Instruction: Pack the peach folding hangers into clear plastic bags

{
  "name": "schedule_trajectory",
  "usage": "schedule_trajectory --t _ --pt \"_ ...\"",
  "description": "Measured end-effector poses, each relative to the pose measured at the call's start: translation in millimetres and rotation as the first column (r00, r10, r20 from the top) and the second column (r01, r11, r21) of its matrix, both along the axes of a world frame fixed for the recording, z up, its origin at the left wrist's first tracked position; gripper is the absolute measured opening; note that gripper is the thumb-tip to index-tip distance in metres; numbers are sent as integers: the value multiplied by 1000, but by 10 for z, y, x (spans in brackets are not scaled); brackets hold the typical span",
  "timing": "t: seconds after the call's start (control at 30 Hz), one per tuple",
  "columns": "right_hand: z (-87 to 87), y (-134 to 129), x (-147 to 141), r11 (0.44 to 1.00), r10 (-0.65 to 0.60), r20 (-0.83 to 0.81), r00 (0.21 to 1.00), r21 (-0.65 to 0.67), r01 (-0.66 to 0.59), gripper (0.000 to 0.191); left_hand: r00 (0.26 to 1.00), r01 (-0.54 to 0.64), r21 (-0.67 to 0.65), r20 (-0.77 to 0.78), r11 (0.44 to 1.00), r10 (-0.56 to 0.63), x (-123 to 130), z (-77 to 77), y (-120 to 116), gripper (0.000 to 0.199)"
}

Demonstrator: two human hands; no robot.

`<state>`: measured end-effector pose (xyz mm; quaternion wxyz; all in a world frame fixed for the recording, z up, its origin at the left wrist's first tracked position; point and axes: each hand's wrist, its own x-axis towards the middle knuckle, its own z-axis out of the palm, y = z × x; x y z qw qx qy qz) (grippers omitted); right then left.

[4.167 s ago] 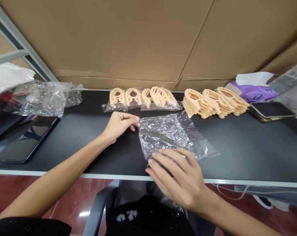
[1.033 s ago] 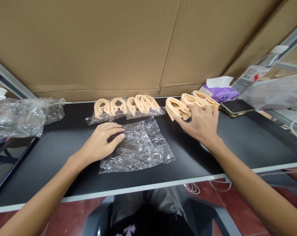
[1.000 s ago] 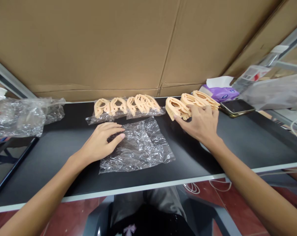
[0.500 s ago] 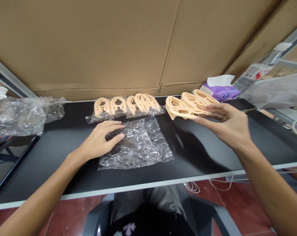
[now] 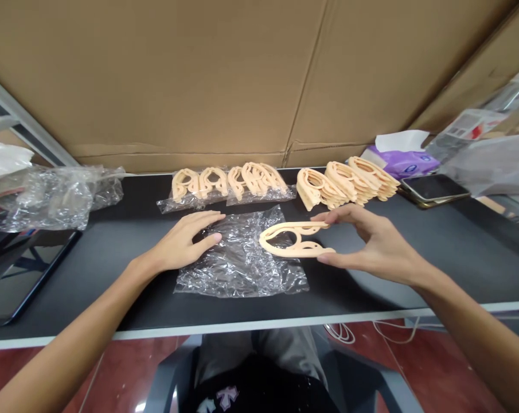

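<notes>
My right hand (image 5: 366,244) pinches the two ends of a cream plastic folding hanger (image 5: 300,250) between thumb and fingers. The hanger is folded, its rounded end pointing left over a clear plastic bag (image 5: 242,275). That bag lies flat and crinkled on the black tabletop. At the bag's upper left edge, my left hand (image 5: 186,241) rests with thumb and fingers apart. Several more folded hangers (image 5: 345,182) stand in stacked rows behind my right hand. Further left, other hangers (image 5: 214,182) lie in clear bags along the back.
A cardboard wall (image 5: 190,80) closes off the back. Clear plastic bags (image 5: 65,195) are heaped at the left, above a dark tablet (image 5: 27,275). At the right are a purple tissue pack (image 5: 399,162) and a phone (image 5: 435,187). The table's pale front edge (image 5: 250,324) runs near my lap.
My right hand has moved from the hanger stacks toward the front left, bringing one hanger over the clear bag. My left hand stays at the bag's edge. The view has shifted slightly.
</notes>
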<state>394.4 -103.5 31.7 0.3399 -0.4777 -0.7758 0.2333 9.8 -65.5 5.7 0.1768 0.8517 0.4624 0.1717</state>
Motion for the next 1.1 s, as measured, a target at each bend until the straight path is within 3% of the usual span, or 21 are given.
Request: schedule_trajectory --t 0.2,0.37,0.63,0.77,0.87,0.97,1.03,1.1 --pt "63 175 -382 988 120 189 975 70 -136 43 1000 12 9 11 1000 -12 -2 -26 -3 61" --pt "66 314 -706 956 206 228 952 159 -245 43 999 15 21 34 1000 -16 12 -22 0 60" --pt "-113 398 -1078 943 213 269 939 196 -270 63 997 21 -3 69 1000 -21 45 6 -21 60" --pt "-149 424 -1158 931 189 286 939 252 -264 54 997 5 -40 77 999 -2 54 23 -45 59" --pt "-119 384 -1046 927 120 293 949 308 -212 42 998 -2 -41 60 999 4 64 35 -56 60" --pt "-86 357 -763 943 -8 267 964 324 -82 27 1000 13 -29 22 1000 -12 75 43 -57 59" --pt "-90 380 -530 938 -183 275 944 335 84 22 1000 19 -20 -5 1000 -20 81 43 -55 60" --pt "-123 433 -318 873 -426 330 843 396 286 28 1000 17 -17 -26 1000 -17 83 41 -53 60"
